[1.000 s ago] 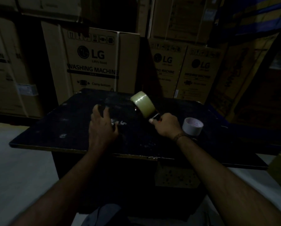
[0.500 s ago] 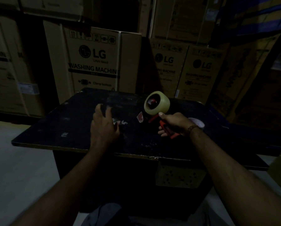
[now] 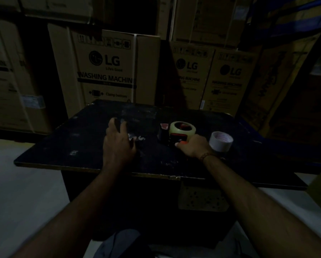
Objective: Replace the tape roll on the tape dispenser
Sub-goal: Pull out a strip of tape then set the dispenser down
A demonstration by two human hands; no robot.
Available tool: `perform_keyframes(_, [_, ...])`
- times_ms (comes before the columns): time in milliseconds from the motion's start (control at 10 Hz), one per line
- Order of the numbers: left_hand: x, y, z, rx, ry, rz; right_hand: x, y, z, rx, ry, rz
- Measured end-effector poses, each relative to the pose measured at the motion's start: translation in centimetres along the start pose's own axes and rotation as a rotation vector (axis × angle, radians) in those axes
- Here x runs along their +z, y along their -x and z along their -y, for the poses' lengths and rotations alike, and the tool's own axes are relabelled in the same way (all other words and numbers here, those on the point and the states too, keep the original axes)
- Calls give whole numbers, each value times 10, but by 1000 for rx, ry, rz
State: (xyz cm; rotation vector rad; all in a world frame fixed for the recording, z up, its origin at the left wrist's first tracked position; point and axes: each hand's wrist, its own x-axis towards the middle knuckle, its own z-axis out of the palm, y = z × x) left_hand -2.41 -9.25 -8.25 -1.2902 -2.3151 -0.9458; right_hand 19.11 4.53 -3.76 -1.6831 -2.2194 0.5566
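Dispenser point(image 3: 171, 135) is found lying on the tabletop point(image 3: 77, 142), right of centre, with a yellowish roll point(image 3: 179, 131) mounted on it. Its red handle point(image 3: 183, 142) is gripped by the right hand point(image 3: 195, 148), thumb and fingers curled round it; the fingertips are hidden. The left hand point(image 3: 118, 144) is laid palm down left of centre, fingers slightly spread, nothing held. A white roll point(image 3: 221, 141) is stood just beside the right wrist. Shut LG boxes point(image 3: 107, 71) are stacked behind the far edge; their contents cannot be told.
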Motion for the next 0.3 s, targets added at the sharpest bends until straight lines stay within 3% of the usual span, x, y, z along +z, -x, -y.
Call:
perform_keyframes(200, [2, -2, 2, 36, -23, 21, -1, -4, 5, -23, 136, 19])
perform_keyframes(300, [5, -13, -9, 24, -4, -15, -8, -3, 10, -55, 274, -64])
